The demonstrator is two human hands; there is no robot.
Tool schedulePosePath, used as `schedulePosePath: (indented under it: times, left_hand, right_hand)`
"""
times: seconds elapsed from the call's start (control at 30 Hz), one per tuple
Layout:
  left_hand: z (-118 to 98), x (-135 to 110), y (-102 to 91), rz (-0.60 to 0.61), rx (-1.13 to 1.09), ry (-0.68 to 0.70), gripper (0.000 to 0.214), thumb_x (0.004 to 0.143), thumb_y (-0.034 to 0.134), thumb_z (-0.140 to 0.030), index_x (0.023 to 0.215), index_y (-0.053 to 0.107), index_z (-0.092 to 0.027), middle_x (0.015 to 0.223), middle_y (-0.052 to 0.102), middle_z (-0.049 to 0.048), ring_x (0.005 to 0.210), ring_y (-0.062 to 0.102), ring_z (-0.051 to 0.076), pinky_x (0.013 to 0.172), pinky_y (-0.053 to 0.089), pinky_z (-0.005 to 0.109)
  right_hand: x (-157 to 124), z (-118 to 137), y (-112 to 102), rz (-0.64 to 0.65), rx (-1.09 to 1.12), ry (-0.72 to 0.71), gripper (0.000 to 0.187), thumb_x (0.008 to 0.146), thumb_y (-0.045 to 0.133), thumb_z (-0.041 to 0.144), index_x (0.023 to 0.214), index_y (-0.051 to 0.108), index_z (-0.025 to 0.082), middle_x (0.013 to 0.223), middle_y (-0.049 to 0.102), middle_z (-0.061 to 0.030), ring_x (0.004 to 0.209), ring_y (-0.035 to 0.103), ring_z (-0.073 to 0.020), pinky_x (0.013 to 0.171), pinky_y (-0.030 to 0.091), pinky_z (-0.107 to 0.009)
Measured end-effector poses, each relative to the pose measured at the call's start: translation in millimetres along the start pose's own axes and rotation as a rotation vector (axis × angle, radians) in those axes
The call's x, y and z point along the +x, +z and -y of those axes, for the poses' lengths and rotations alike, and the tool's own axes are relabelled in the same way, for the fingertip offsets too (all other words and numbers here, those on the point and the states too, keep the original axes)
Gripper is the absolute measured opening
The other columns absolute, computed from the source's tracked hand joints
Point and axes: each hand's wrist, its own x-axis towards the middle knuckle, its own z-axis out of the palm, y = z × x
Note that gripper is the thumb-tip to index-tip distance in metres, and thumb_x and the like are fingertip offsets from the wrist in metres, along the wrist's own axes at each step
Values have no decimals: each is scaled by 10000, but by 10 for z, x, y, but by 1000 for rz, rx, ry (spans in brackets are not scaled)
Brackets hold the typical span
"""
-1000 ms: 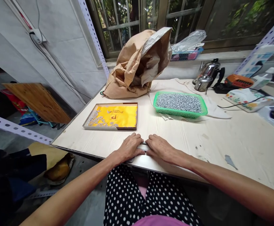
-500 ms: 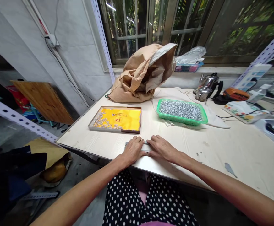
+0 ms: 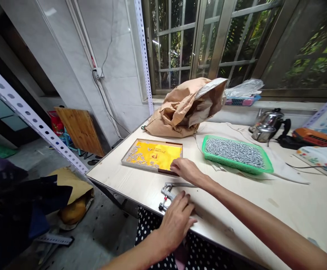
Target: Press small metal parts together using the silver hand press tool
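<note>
A grey metal pair of hand pliers (image 3: 168, 189), with a spring and a red part near its jaws, lies on the table by the front edge with its handles apart. My left hand (image 3: 177, 221) rests over its lower handle, fingers stretched out and slightly spread. My right hand (image 3: 188, 171) is at the right front corner of a shallow box (image 3: 141, 168) with a yellow bottom. Its fingers are curled together; anything between them is hidden. Loose small silver metal pieces (image 3: 135, 155) lie mostly in the box's left part. My right forearm crosses above the upper handle.
A green basket (image 3: 236, 167) full of similar silver pieces stands on a cloth to the right. Behind are a crumpled brown paper bag (image 3: 180, 116), metal kettles (image 3: 266, 127) and an orange tool (image 3: 312, 138). A perforated post (image 3: 47, 131) rises by the table's left side.
Both hands were together on the pliers. My right hand has left them and moved forward to the box corner. The pliers now show with handles spread, and the view has turned left.
</note>
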Motion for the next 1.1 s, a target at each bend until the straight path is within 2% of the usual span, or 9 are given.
schedulePosePath:
  times: [0.1, 0.23, 0.43, 0.53, 0.67, 0.8, 0.93, 1.0, 1.1]
  left_hand:
    - [27, -100, -70, -34, -19, 7, 288, 872, 624, -189, 1158, 615, -153, 1309, 605, 126, 1299, 504, 299, 1062, 481, 440]
    - [111, -248, -175, -95, -44, 30, 201, 891, 575, -157, 1081, 640, -163, 1257, 642, 102, 1271, 532, 285, 1027, 514, 411]
    - [251, -312, -349, -207, -87, -12, 187, 899, 532, -109, 1027, 661, -156, 1143, 678, 113, 1142, 603, 259, 948, 553, 384]
    - [369, -292, -494, -258, -158, -133, 227, 927, 496, -126, 1055, 677, -176, 1066, 691, 99, 1007, 640, 215, 860, 568, 342]
    - [566, -189, -744, -363, -330, -462, 226, 929, 522, -229, 1042, 712, -183, 972, 706, 77, 915, 662, 196, 839, 544, 326]
    - [675, 22, -822, -410, -748, -790, 325, 874, 590, -379, 1061, 717, -146, 919, 721, 70, 742, 673, 160, 730, 545, 282]
    - [629, 191, -666, -451, -1136, -856, 429, 749, 700, -478, 941, 731, -96, 780, 712, 53, 673, 640, 132, 693, 539, 259]
    - [593, 210, -588, -467, -1197, -868, 455, 688, 743, -500, 879, 728, -87, 751, 706, 51, 651, 630, 124, 692, 539, 263]
    - [585, 163, -549, -526, -1168, -884, 455, 662, 762, -496, 846, 713, -83, 747, 701, 51, 631, 627, 118, 683, 542, 263]
  right_hand:
    - [410, 198, 111, 81, -22, 60, 252, 888, 533, 327, 967, 723, 182, 980, 726, -88, 910, 660, -214, 658, 409, -261]
    - [774, 263, 292, 156, -36, 113, 305, 809, 614, 377, 963, 731, 142, 962, 728, -127, 852, 673, -235, 594, 416, -263]
    - [1037, 269, 440, 180, -72, 125, 295, 792, 593, 204, 1053, 710, 131, 995, 724, -150, 879, 679, -239, 622, 432, -262]
    - [1069, 294, 407, 156, -81, 118, 273, 802, 555, 136, 1031, 704, 118, 985, 719, -168, 880, 676, -246, 650, 434, -272]
    - [826, 350, 252, 59, -53, 46, 280, 893, 438, 129, 1069, 655, 134, 1044, 698, -147, 928, 643, -218, 712, 413, -274]
    - [317, 421, 159, -8, 115, -161, 147, 881, 495, 158, 941, 629, 167, 865, 687, -45, 767, 598, -144, 639, 362, -230]
    - [-97, 488, 211, -23, 195, -152, 83, 885, 526, 181, 860, 602, 159, 777, 641, -24, 671, 539, -126, 591, 331, -230]
    - [-213, 499, 275, -40, 167, -131, 100, 906, 504, 171, 878, 598, 148, 802, 632, -40, 694, 536, -135, 618, 346, -242]
    - [-312, 455, 370, -50, 188, -202, 156, 923, 465, 135, 992, 604, 124, 890, 626, -65, 764, 548, -146, 678, 381, -252]
